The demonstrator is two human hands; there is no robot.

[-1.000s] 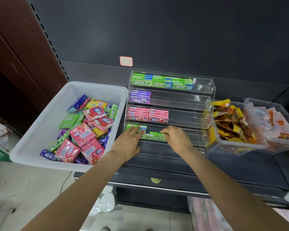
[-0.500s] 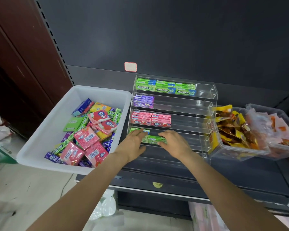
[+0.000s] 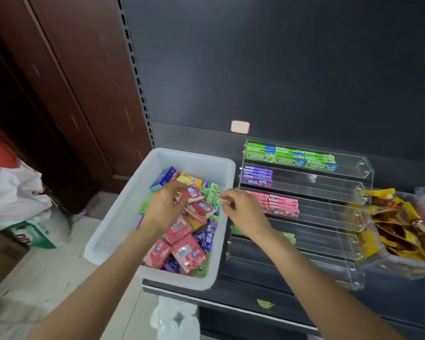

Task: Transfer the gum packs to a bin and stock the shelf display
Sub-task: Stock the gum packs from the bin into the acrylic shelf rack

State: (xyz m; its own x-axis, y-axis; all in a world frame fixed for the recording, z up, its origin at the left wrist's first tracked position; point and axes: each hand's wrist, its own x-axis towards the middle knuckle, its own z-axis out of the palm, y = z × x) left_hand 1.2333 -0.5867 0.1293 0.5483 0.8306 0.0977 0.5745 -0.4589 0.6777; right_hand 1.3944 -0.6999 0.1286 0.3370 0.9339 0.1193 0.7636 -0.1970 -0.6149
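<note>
1. Left hand (image 3: 166,212): forearm stretched forward, palm down, fingers loosely curled, blurred.
2. Right hand (image 3: 243,212): forearm angled inward, fingers bent; whether they pinch anything is unclear.

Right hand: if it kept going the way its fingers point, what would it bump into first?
Probably the green gum pack standing at the white bin's right side; the right hand has its fingers almost on it, though depth is hard to judge.

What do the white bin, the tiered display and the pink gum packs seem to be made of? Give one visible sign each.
Bin: probably plastic, matte and slightly translucent, with a rounded moulded rim.
Display: likely clear acrylic; the shelf shows through it and its edges glint.
Pink packs: glossy film wrap, judging by the highlights; what lies beneath cannot be told.
</note>
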